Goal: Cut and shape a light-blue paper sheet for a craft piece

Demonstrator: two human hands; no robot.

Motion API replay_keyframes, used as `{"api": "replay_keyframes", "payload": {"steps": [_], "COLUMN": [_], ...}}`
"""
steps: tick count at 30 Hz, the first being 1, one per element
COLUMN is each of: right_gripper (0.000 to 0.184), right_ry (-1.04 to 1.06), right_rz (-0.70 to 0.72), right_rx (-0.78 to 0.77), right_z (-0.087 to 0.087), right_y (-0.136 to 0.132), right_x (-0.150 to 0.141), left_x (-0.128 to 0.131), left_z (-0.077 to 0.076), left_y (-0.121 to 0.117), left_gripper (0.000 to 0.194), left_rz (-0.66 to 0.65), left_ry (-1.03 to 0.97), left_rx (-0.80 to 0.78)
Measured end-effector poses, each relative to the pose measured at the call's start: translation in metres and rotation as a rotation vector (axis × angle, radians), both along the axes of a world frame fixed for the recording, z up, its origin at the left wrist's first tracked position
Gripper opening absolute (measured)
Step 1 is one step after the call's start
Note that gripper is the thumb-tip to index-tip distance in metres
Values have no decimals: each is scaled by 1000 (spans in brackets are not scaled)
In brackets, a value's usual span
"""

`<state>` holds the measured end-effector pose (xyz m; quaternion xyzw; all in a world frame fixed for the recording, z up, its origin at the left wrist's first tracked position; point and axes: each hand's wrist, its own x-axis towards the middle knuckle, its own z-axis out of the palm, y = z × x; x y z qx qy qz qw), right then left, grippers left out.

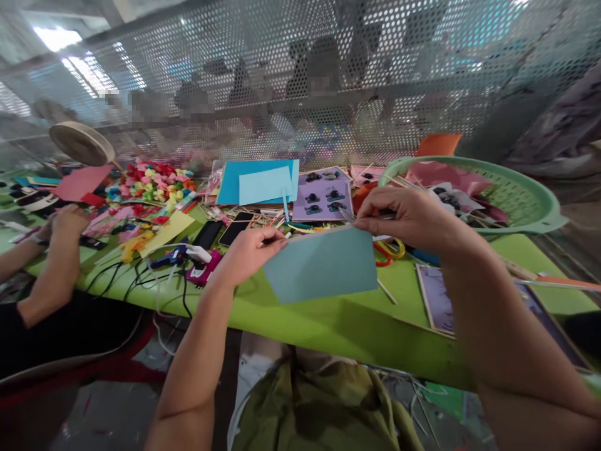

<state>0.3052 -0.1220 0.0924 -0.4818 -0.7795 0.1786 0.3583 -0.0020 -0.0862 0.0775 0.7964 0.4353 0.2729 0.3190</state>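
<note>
A light blue card [323, 263] is held up over the green table [328, 326], between both my hands. My left hand [251, 250] pinches the card's upper left corner, fingers closed on it. My right hand [404, 216] is closed at the card's upper right corner, gripping it together with a thin metal tool that pokes out leftward; I cannot make out what the tool is. Beyond the card lie more blue sheets [260, 181] and a purple sheet with dark small pieces [323, 197].
A green plastic basket [516, 200] with pink paper stands at right. A framed purple board [436, 297] lies by my right forearm. Phones [220, 233], a glue gun [181, 255] with cables, and coloured flowers [150, 181] clutter the left. Another person's arms [51, 250] rest at far left. A perforated screen rises behind.
</note>
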Motion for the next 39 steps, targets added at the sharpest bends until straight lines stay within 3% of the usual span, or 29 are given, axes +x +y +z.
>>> {"api": "replay_keyframes", "payload": {"steps": [4, 7, 10, 15, 20, 23, 26, 29, 35, 39], "right_gripper": [39, 37, 32, 30, 19, 21, 25, 26, 26, 35], "right_ry": [7, 2, -32, -68, 9, 92, 173, 253, 344, 250], "right_rz": [-7, 10, 55, 142, 89, 43, 28, 27, 20, -80], "right_rx": [3, -27, -66, -76, -62, -89, -140, -187, -199, -85], "right_z": [0, -4, -12, -28, -36, -40, -45, -53, -70, -62], "right_y": [0, 2, 5, 10, 18, 23, 28, 33, 41, 47], "right_x": [3, 1, -9, -27, -29, -27, -27, -28, -35, -23], "left_x": [-22, -26, -10, 41, 62, 62, 60, 60, 64, 61], "left_z": [-7, -11, -10, -10, -35, -53, -66, -74, -82, -85], "left_y": [1, 3, 2, 0, 17, 27, 30, 29, 27, 29], "left_gripper": [29, 23, 22, 31, 27, 27, 34, 36, 35, 33], "left_rz": [50, -35, -165, -294, -279, -277, -311, -258, -247, -259], "left_ry": [29, 106, 185, 163, 16, -156, -329, -423, -532, -520], "left_rx": [9, 55, 62, -7, -97, -208, -452, -630, -782, -779]}}
